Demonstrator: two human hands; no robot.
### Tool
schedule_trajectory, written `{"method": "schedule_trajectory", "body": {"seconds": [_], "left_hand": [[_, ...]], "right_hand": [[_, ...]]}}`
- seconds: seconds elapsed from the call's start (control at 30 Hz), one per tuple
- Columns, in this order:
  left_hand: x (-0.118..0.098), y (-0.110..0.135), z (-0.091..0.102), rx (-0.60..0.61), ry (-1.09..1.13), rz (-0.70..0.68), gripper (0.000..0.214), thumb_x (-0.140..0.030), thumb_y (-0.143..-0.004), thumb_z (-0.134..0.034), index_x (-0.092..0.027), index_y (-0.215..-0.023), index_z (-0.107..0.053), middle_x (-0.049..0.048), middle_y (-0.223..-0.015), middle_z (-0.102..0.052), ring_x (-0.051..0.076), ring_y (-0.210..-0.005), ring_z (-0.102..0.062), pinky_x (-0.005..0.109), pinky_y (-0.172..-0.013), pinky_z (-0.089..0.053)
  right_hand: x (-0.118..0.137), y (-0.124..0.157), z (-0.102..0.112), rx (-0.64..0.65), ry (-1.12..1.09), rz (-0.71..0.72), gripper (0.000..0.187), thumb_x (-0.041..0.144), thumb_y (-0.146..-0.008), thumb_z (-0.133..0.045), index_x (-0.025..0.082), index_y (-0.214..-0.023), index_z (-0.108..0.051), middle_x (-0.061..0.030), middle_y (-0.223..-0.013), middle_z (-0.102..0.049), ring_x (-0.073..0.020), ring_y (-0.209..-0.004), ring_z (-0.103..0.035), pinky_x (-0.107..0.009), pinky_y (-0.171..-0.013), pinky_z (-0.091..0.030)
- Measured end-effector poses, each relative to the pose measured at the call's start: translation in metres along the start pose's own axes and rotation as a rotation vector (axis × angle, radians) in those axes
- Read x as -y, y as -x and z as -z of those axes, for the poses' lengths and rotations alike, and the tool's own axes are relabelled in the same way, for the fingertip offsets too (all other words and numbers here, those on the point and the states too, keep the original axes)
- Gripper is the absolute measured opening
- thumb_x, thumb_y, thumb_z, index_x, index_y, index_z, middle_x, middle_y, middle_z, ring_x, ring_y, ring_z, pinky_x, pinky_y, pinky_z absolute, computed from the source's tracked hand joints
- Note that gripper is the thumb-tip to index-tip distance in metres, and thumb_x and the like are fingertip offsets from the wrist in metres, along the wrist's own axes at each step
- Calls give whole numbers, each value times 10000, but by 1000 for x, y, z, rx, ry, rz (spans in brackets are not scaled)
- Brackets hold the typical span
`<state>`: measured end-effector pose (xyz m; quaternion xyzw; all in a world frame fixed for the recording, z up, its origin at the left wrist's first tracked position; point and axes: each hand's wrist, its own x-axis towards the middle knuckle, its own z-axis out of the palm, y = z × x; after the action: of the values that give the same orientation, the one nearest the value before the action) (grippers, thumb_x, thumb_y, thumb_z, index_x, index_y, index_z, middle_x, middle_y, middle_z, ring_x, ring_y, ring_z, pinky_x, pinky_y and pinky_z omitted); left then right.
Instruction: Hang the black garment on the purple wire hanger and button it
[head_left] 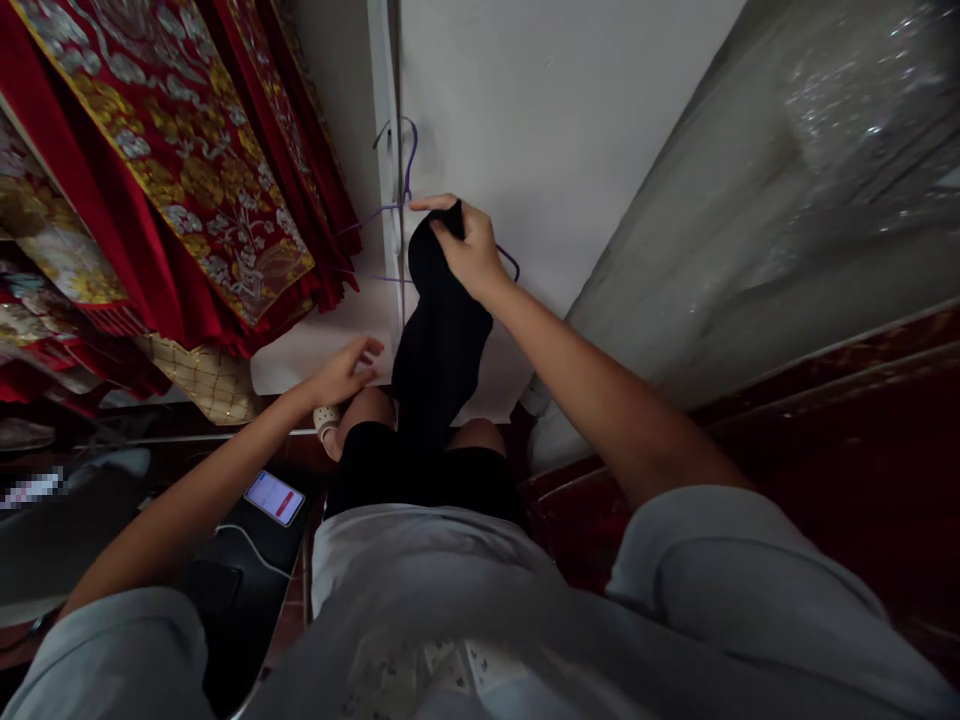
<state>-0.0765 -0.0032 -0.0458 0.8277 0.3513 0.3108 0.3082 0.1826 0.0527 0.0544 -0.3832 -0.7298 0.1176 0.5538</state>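
Hands are at and beside a black cloth (444, 345), with red embroidered garments (202, 175) to its upper left, a lit phone (274, 498), writing too small to read, lower left, the empty left hand (349, 371) loosely curled beside the cloth, a purple hanger (412, 158) partly behind it, the right hand (474, 245) pinching its top, and crinkled plastic (844, 120) to its right.
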Motion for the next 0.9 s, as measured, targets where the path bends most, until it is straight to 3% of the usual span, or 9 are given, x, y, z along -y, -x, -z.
{"method": "schedule_trajectory", "body": {"seconds": [0.07,0.17,0.27,0.43,0.53,0.6,0.7,0.77,0.9], "left_hand": [[-3,-20,2,-166,37,-31,461,-360,-839,-769,-205,-1245,-616,170,-1347,-657,250,-1112,-703,379,-908,-595],[-16,-51,-1,-235,79,-155,516,-375,-827,-815,-222,-1273,-604,149,-1390,-644,279,-1240,-664,415,-986,-574],[-29,-57,-7,-68,102,-191,312,-446,-833,-809,-195,-977,-693,93,-1034,-743,268,-994,-723,391,-886,-594],[-24,-15,12,295,-45,147,336,-523,-801,-787,-195,-829,-718,46,-782,-712,211,-670,-649,281,-572,-480],[-14,10,41,451,-293,369,322,-507,-755,-793,-191,-764,-734,46,-751,-735,220,-675,-652,282,-610,-467],[-11,22,57,498,-378,465,295,-477,-713,-805,-194,-750,-732,39,-751,-749,222,-687,-655,279,-638,-465],[-18,32,70,437,-507,509,415,-591,-789,-723,-199,-666,-663,48,-667,-701,199,-589,-588,285,-582,-409],[-26,32,76,351,-629,459,524,-663,-872,-602,-208,-614,-589,61,-619,-650,187,-538,-532,301,-558,-362],[-34,18,95,238,-726,412,541,-643,-913,-508,-210,-588,-512,61,-596,-587,184,-536,-505,320,-579,-342]], "right_hand": [[6,3,-6,53,-51,20,263,459,-1020,-606,287,-1182,-719,-74,-1270,-724,-269,-1372,-583,-476,-1184,-472],[22,5,-9,118,-112,50,280,488,-1013,-627,284,-1174,-732,-51,-1245,-733,-259,-1351,-605,-480,-1181,-476],[28,0,4,171,-83,95,289,475,-1013,-633,275,-1196,-734,-40,-1280,-727,-251,-1353,-606,-462,-1200,-452],[-13,-9,26,135,44,140,321,408,-1017,-629,271,-1295,-710,-45,-1362,-703,-256,-1361,-604,-443,-1230,-416],[-51,-7,6,19,79,40,337,373,-1070,-502,231,-1295,-709,-81,-1345,-709,-252,-1339,-616,-432,-1204,-430],[-71,-4,-19,48,88,-24,337,326,-1066,-493,208,-1294,-710,-108,-1326,-717,-257,-1320,-628,-418,-1173,-447],[-91,0,-51,150,122,-180,296,253,-1027,-546,160,-1248,-720,-148,-1251,-737,-274,-1248,-658,-411,-1111,-474],[-98,1,-57,204,147,-324,192,241,-992,-601,128,-1054,-743,-149,-1089,-759,-274,-1104,-688,-403,-1035,-499],[-104,1,-23,225,196,-408,308,268,-932,-679,181,-656,-575,-54,-716,-635,-227,-835,-644,-373,-887,-518]]}}
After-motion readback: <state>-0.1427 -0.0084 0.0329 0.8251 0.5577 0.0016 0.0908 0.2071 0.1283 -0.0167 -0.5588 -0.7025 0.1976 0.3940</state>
